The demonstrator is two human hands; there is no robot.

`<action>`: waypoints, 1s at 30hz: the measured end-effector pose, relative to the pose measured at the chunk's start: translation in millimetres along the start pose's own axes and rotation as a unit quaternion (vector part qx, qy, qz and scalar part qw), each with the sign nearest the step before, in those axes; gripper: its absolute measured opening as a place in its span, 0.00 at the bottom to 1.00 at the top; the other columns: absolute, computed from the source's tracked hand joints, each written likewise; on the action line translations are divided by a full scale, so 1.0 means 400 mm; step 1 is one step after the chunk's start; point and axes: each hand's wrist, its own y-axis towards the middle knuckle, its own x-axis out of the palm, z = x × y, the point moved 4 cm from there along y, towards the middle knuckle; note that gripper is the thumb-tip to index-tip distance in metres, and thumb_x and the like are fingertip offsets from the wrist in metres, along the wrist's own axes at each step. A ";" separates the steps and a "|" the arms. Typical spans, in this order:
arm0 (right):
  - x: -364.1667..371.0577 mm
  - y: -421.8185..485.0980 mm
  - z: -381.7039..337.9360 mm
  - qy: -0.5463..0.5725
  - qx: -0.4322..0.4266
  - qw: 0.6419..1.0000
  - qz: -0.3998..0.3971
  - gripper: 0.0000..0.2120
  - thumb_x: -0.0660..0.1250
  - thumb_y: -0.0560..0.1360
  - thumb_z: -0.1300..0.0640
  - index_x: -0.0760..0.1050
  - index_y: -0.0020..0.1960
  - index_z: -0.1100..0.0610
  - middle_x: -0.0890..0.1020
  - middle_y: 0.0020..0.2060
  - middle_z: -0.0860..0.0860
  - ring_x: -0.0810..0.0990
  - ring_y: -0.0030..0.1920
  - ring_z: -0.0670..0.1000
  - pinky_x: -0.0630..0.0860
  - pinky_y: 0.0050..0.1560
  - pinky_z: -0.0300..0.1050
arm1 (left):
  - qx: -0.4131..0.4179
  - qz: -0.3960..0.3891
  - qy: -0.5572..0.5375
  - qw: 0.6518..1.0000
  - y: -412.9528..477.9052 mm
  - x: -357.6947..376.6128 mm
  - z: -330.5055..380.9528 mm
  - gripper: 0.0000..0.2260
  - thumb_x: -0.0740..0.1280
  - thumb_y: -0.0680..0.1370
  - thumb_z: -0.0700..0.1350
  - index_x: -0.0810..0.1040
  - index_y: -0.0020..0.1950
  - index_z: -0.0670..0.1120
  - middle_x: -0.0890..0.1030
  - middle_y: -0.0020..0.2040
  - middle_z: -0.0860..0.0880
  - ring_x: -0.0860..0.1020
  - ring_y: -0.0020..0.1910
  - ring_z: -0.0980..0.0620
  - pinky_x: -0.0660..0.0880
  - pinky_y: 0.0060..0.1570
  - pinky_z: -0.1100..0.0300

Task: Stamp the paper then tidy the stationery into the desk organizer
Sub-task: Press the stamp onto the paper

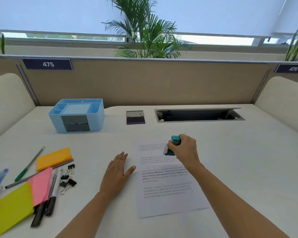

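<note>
Bright window daylight, soft shadows, blurred and warped edges.

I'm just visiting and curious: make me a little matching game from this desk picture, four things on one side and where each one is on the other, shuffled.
Things:
1. stamp
2. ink pad
3. desk organizer
4. binder clips

Places:
A. at the back left of the desk
B. gripped in the right hand over the top of the paper
C. lying open at the back, between the blue box and the cable slot
D. on the left, beside the pens and sticky notes

Pairs: 1-B, 2-C, 3-A, 4-D
</note>
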 end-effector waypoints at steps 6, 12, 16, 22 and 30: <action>-0.113 -0.121 0.043 -0.014 0.012 1.000 0.010 0.09 0.69 0.72 0.57 0.72 0.39 0.61 0.75 0.36 0.54 0.75 0.37 0.53 0.81 0.42 0.49 | 0.039 -0.007 -0.004 0.999 -0.123 0.038 0.066 0.27 0.53 0.78 0.60 0.56 0.75 0.51 0.55 0.76 0.54 0.50 0.76 0.56 0.47 0.74 0.58; -0.163 -0.203 0.096 -0.028 0.039 0.999 0.006 0.11 0.70 0.70 0.57 0.71 0.35 0.62 0.73 0.30 0.52 0.74 0.34 0.54 0.81 0.41 0.55 | 0.058 -0.027 0.068 0.996 -0.164 0.067 0.079 0.32 0.43 0.74 0.61 0.54 0.75 0.50 0.54 0.76 0.55 0.50 0.76 0.57 0.46 0.74 0.57; -0.172 -0.240 0.118 -0.040 0.050 0.998 -0.005 0.12 0.69 0.69 0.58 0.69 0.33 0.61 0.71 0.28 0.51 0.71 0.33 0.54 0.81 0.39 0.55 | 0.061 -0.030 0.113 0.991 -0.163 0.072 0.080 0.25 0.48 0.81 0.56 0.51 0.76 0.49 0.52 0.77 0.54 0.49 0.76 0.56 0.45 0.75 0.57; -0.173 -0.275 0.139 -0.056 0.056 0.997 -0.007 0.17 0.69 0.69 0.58 0.64 0.28 0.57 0.69 0.26 0.50 0.70 0.33 0.54 0.78 0.39 0.51 | 0.066 -0.046 0.148 0.986 -0.162 0.080 0.076 0.26 0.47 0.80 0.58 0.50 0.76 0.49 0.52 0.77 0.54 0.48 0.76 0.56 0.46 0.75 0.55; -0.176 -0.283 0.144 -0.059 0.056 0.997 0.004 0.17 0.69 0.69 0.57 0.64 0.28 0.57 0.69 0.26 0.50 0.70 0.32 0.54 0.80 0.39 0.56 | 0.063 -0.051 0.164 0.983 -0.167 0.078 0.083 0.26 0.48 0.81 0.56 0.49 0.76 0.48 0.51 0.77 0.54 0.47 0.76 0.56 0.44 0.74 0.56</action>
